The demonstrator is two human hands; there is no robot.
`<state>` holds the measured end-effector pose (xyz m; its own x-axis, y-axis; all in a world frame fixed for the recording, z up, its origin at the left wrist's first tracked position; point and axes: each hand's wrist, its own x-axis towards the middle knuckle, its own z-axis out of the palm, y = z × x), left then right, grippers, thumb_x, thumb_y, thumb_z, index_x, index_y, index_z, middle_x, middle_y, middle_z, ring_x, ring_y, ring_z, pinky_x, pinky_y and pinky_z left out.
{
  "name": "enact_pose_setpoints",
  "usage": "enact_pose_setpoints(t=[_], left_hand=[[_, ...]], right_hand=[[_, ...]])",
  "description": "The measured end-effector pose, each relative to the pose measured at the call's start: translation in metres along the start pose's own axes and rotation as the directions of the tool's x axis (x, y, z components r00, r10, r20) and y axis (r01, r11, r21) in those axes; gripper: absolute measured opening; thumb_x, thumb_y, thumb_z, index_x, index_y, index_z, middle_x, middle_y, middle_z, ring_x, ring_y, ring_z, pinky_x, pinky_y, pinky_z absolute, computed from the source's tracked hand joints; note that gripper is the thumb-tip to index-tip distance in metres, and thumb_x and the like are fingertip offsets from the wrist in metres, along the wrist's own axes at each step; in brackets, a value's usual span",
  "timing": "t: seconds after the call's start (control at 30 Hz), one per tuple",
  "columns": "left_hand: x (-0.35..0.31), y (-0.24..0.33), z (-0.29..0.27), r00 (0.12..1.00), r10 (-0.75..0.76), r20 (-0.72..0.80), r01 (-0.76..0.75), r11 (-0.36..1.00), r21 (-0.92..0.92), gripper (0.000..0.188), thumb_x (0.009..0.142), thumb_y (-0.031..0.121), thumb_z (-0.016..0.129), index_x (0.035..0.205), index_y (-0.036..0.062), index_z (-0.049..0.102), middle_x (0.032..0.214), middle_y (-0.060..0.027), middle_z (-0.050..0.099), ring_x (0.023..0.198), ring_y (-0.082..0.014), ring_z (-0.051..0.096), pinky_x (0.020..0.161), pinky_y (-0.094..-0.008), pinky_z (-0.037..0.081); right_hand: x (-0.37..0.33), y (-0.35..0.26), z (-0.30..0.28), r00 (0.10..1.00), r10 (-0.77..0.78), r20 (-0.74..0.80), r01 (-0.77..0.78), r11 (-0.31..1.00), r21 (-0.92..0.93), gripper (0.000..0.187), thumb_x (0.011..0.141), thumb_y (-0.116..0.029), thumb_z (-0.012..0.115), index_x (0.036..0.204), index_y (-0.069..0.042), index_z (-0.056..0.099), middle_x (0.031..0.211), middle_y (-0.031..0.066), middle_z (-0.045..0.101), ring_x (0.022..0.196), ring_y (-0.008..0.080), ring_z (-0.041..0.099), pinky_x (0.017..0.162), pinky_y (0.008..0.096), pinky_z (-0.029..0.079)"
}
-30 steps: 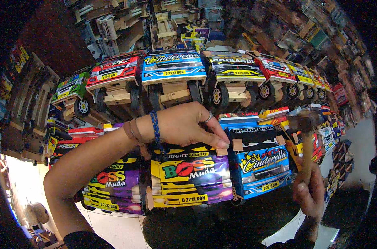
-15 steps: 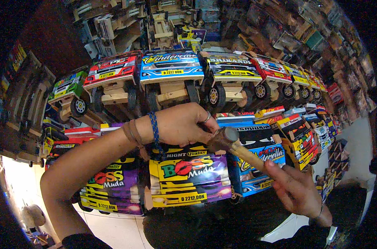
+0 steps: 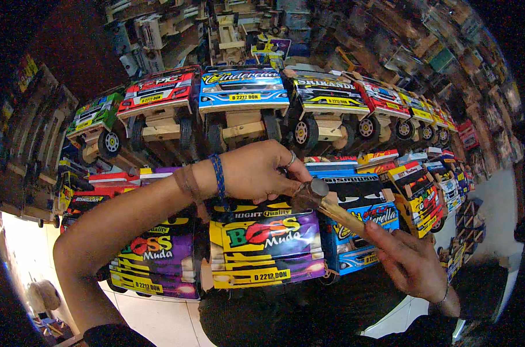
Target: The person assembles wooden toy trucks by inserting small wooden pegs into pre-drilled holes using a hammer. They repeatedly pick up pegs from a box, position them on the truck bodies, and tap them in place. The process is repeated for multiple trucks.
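My right hand grips the wooden handle of a hammer, index finger stretched along it. The hammer's dark, round head is right by the fingertips of my left hand. That hand is closed, thumb and fingers drawn together; whatever they pinch is hidden behind the head. Below it stands a toy truck with a yellow and purple printed front. A blue toy truck is beside it, partly covered by the handle. To the left, my forearm passes over another yellow and purple truck.
Behind my hands runs a raised row of toy trucks, among them a blue one, a red one and a black one. More trucks, including a yellow one, stand at the right. Stacked wooden parts fill the back.
The hammer head and my left hand stay close together, with only a slight shift. The view has moved a little; the trucks stand as before.
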<state>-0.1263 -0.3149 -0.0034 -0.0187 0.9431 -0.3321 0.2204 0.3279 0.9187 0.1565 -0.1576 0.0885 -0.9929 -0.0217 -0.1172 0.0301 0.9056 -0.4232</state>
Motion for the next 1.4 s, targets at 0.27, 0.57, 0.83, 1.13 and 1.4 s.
enact_pose_setpoints(t=[0.27,0.57,0.83,1.13,1.4], left_hand=[[-0.001,0.007,0.004,1.0,0.015,-0.013,-0.015,1.0,0.0,0.039,0.086,-0.002,0.049,0.113,0.0129,0.073,0.068,0.0036,0.062,0.05,-0.0032,0.048,0.045,-0.0223,0.039],[0.008,-0.006,0.005,0.994,0.105,-0.009,-0.105,0.994,0.031,0.025,0.09,0.006,0.058,0.11,0.0077,0.073,0.09,-0.0023,0.072,0.073,-0.0083,0.062,0.064,-0.025,0.051],[0.003,-0.001,0.003,1.0,-0.004,0.0,0.004,1.0,0.028,0.023,0.091,0.011,0.063,0.11,0.0065,0.073,0.091,-0.0015,0.073,0.078,-0.0083,0.063,0.069,-0.0255,0.052],[0.006,-0.003,0.003,0.997,0.078,0.0,-0.078,0.996,0.043,0.024,0.088,0.016,0.071,0.11,0.0072,0.074,0.097,-0.0026,0.073,0.085,-0.0093,0.065,0.076,-0.0255,0.053],[-0.001,0.004,0.004,1.0,0.026,-0.014,-0.025,0.999,0.041,0.025,0.087,0.022,0.073,0.109,0.0104,0.075,0.075,0.004,0.067,0.053,-0.0018,0.051,0.045,-0.0215,0.038]], right_hand=[[0.001,0.003,0.002,0.999,0.017,-0.029,-0.016,0.999,0.029,0.063,0.081,0.008,0.064,0.141,-0.005,0.05,0.081,0.0129,0.064,0.066,0.0277,0.062,0.06,0.037,0.049],[0.005,0.001,0.001,1.0,-0.009,0.001,0.009,0.999,0.034,0.063,0.082,0.007,0.064,0.142,-0.007,0.05,0.081,0.0134,0.065,0.066,0.0274,0.063,0.059,0.0362,0.051],[0.004,-0.003,-0.003,0.996,0.063,0.07,-0.063,0.998,-0.004,0.062,0.082,0.006,0.064,0.142,-0.008,0.051,0.08,0.0119,0.065,0.063,0.0267,0.063,0.057,0.0365,0.05],[-0.004,-0.005,0.002,0.996,-0.094,-0.007,0.09,0.967,-0.24,0.078,0.071,0.002,0.072,0.144,-0.014,0.05,0.072,0.0016,0.049,0.057,0.0164,0.051,0.044,0.0314,0.045],[-0.006,-0.007,-0.004,0.998,-0.037,-0.06,0.025,0.981,-0.192,0.074,0.073,0.012,0.064,0.142,-0.007,0.048,0.083,0.0142,0.059,0.063,0.0294,0.057,0.051,0.0395,0.047]])
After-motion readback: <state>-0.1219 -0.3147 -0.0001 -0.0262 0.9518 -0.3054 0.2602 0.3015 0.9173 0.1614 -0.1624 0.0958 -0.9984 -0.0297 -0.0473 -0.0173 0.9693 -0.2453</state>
